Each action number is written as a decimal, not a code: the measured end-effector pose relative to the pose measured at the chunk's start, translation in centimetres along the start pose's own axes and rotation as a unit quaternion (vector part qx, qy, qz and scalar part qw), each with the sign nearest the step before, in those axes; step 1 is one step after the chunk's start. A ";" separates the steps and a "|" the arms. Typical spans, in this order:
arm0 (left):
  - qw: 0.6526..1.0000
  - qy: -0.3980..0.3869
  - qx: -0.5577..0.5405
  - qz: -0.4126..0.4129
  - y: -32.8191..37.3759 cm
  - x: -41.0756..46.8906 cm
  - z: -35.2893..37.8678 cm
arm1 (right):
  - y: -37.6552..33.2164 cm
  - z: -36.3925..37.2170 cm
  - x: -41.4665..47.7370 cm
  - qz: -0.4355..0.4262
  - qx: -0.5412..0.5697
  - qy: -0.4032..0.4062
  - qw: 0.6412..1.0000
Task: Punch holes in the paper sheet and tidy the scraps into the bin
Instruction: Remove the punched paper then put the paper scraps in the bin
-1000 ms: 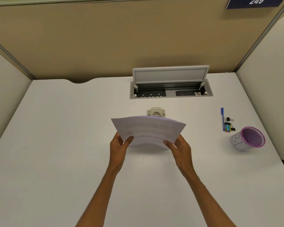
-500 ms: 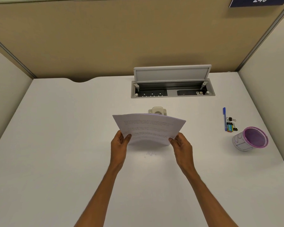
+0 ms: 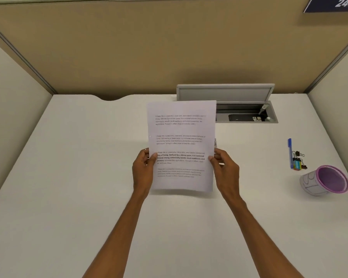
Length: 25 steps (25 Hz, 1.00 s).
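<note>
Head view, single frame.

The paper sheet [image 3: 182, 145] is held off the desk [image 3: 68, 177], raised nearly upright with its printed side toward the camera. Four blocks of text are seen on it; the third block is partly bold. The sheet is flat, its top edge overlapping the view of the recessed cable box [image 3: 247, 115] at the back of the desk.

The sheet is gripped at both side edges, a little below mid-height.
- Left hand [image 3: 143, 167]: the thumb is laid on the front face at the left margin, and the fingers [image 3: 143, 155] are curled behind the edge. The sheet is pinched.
- Right hand [image 3: 226, 169]: the thumb is laid on the front face at the right margin, and the other fingers are wrapped behind. The sheet is pinched.

The sheet thus lies between the two hands, and its lower edge hangs free above the desk, where a shadow is cast.

Two small pale spots are noted by the left margin. Whether they are punched holes cannot be told.

The bin [image 3: 325, 180], a small mesh cup with a purple rim, is set on the desk far to the right, well apart from both hands. Just behind it, a blue pen [image 3: 289, 152] and a few binder clips [image 3: 298, 159] are laid together. The lid of the cable box is propped open. A dark sign [image 3: 333, 4] reading 249 is fixed on the partition at top right.
</note>
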<state>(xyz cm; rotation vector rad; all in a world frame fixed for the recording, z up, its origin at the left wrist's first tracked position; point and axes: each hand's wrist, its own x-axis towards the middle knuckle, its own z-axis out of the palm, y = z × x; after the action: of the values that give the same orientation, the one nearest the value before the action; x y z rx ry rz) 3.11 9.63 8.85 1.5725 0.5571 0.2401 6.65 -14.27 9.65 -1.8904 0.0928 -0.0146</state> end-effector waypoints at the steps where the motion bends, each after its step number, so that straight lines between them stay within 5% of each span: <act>1: 1.000 0.011 0.018 -0.006 0.1 0.6 -1.0 | -0.3 1.3 0.3 0.012 -0.003 -0.010 1.000; 12: 0.972 0.105 0.172 -0.125 -4.7 4.7 -13.4 | 0.3 16.5 -1.5 0.202 0.029 -0.106 0.973; 25: 0.946 0.140 0.270 -0.114 -8.7 5.6 -15.9 | 2.1 20.8 -3.1 0.208 -0.062 -0.107 0.970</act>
<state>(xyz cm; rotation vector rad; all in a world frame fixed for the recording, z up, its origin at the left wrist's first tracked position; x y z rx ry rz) -1.42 26.23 0.76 1.9942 1.0887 0.1395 4.65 4.98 1.19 -1.9508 0.3459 0.4904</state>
